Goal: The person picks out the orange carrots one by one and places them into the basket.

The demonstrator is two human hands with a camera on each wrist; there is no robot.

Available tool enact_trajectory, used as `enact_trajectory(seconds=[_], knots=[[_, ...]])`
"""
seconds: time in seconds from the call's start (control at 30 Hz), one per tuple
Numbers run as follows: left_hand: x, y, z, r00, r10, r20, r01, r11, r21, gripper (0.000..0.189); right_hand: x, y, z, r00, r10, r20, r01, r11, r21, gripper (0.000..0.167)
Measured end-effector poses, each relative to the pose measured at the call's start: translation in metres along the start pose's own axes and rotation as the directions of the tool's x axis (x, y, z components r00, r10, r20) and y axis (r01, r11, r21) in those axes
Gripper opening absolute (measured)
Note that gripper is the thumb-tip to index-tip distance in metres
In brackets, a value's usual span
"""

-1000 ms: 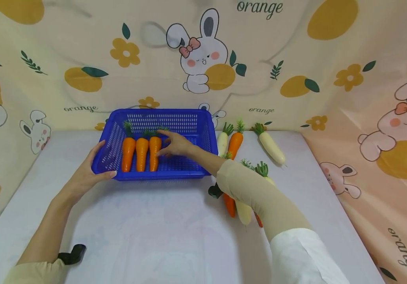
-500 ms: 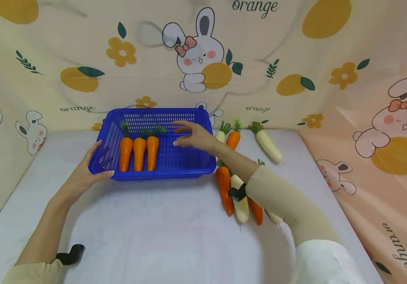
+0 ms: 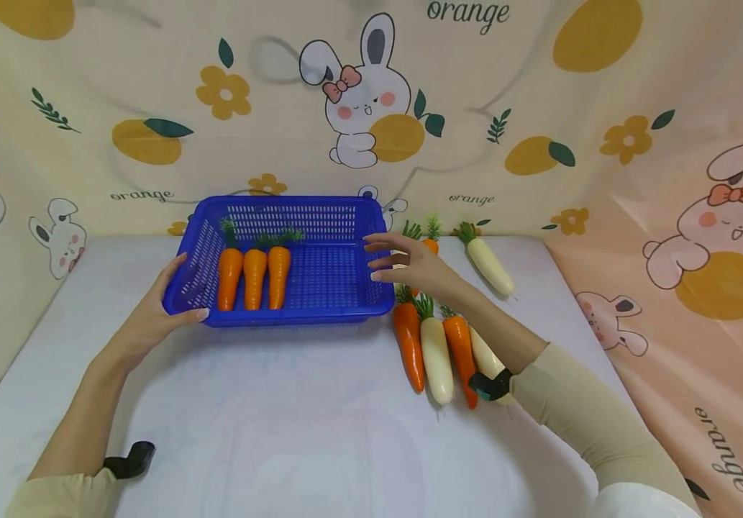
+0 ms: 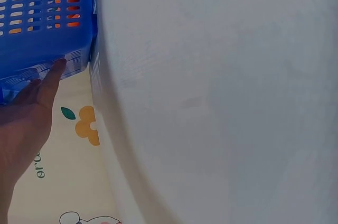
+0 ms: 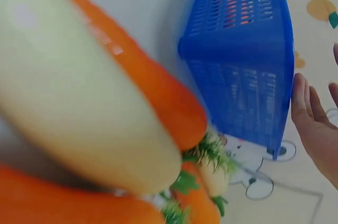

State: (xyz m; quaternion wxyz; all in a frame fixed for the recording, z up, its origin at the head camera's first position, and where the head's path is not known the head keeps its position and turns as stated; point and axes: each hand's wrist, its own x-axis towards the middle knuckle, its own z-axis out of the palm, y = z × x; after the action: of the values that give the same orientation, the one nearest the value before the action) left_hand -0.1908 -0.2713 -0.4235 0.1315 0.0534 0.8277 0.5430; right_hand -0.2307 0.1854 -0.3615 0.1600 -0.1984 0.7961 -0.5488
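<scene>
My left hand (image 3: 151,309) holds the near left corner of a blue plastic basket (image 3: 293,314), thumb over the front rim and fingers along the left side. In the left wrist view its fingers (image 4: 50,84) lie against the basket's perforated wall (image 4: 42,39). Inside, three toy carrots with green tops stand side by side at the left: one carrot (image 3: 230,277), a second carrot (image 3: 254,277) and a third carrot (image 3: 278,277). My right hand (image 3: 416,265) holds nothing, fingers loosely spread by the basket's right rim. The right wrist view shows its fingertips right at that rim.
Right of the basket, carrots (image 3: 408,345) and white radishes (image 3: 436,360) lie in a row beneath the right forearm. Behind them are another carrot (image 3: 431,246) and a white radish, partly hidden by the hand. A separate white radish (image 3: 490,266) lies at the back right.
My right hand has moved right, from beside the third carrot inside the basket to the basket's right rim. My left hand has stayed on the corner.
</scene>
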Motion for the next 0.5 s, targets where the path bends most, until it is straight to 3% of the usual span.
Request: enact_trajectory(seconds=[0.3,0.5], knots=[[-0.001,-0.001,0.000,1.000,0.000,0.002,0.000,1.000,-0.013,0.099,-0.047,0.012,-0.017,0.997,0.002,-0.079,-0.005,1.000,-0.027,0.055],[-0.001,0.001,0.001,1.000,-0.002,0.005,0.002,1.000,-0.012,0.099,-0.082,0.027,-0.025,0.989,0.066,-0.135,-0.062,0.998,0.033,0.055]])
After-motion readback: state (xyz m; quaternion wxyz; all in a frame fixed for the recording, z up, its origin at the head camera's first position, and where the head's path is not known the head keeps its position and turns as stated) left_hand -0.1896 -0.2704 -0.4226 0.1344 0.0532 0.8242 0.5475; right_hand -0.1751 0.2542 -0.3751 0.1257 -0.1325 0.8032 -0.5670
